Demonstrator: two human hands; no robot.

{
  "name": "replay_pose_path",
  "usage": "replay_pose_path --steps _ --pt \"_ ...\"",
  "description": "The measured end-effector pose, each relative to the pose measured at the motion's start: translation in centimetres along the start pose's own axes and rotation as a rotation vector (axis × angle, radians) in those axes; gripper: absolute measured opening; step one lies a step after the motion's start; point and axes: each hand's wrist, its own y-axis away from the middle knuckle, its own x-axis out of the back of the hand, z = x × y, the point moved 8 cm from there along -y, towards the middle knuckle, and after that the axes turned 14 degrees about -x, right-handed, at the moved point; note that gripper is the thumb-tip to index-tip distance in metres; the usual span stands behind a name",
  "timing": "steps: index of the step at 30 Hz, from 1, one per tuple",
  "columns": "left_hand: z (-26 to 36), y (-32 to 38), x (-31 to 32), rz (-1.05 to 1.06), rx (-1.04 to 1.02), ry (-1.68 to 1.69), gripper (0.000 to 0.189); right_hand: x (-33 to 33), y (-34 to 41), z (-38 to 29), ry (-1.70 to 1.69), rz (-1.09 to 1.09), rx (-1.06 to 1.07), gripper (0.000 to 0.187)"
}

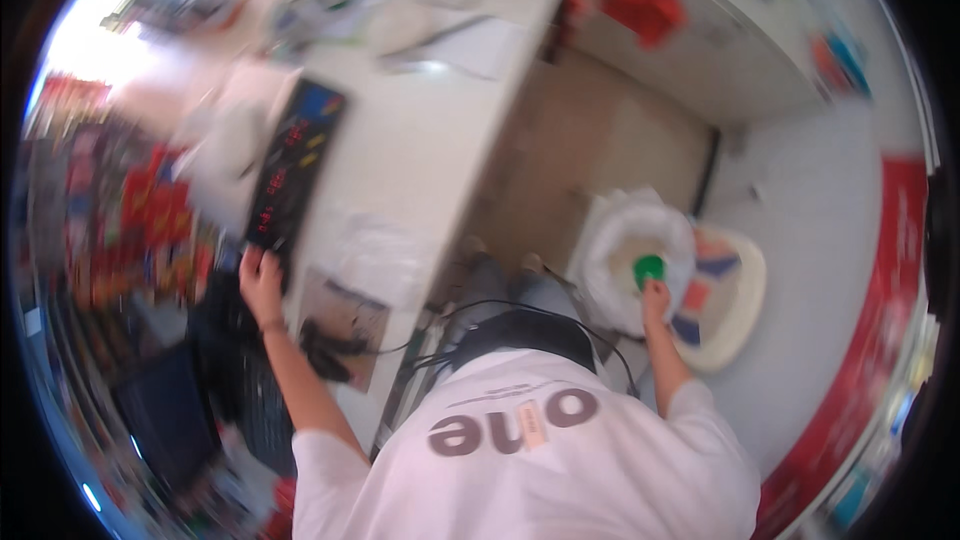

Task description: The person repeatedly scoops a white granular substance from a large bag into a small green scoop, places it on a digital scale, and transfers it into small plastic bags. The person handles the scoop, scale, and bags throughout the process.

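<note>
On the white counter to my left stands a weighing scale (289,165) with a black panel and red lit digits. My left hand (262,281) is at the near end of that panel; blur hides whether its fingers touch it. With my right hand (655,301) I grip a round green object (649,270), too blurred to name more exactly. It is over a bin (596,270) lined with a whitish plastic bag. A pale plastic stool (742,307) with a coloured pattern stands beside the bin.
Clear plastic bags (379,255) and a black handheld device (326,352) with a cable lie on the counter (405,142). A dark monitor (165,412) and a black keyboard (251,397) are at the lower left. A red bag (649,7) is near the far panel. Black cables cross my lap.
</note>
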Motion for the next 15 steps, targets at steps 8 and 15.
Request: replay_pose_path --steps 8,15 --pt "0.4 7.0 -4.5 -0.173 0.051 -0.172 0.038 -5.2 -2.6 5.7 0.459 -0.003 -0.026 0.023" --pt "-0.5 6.6 -6.9 -0.206 -0.130 -0.303 0.034 -11.6 -8.0 7.5 0.724 -0.106 -0.061 0.023"
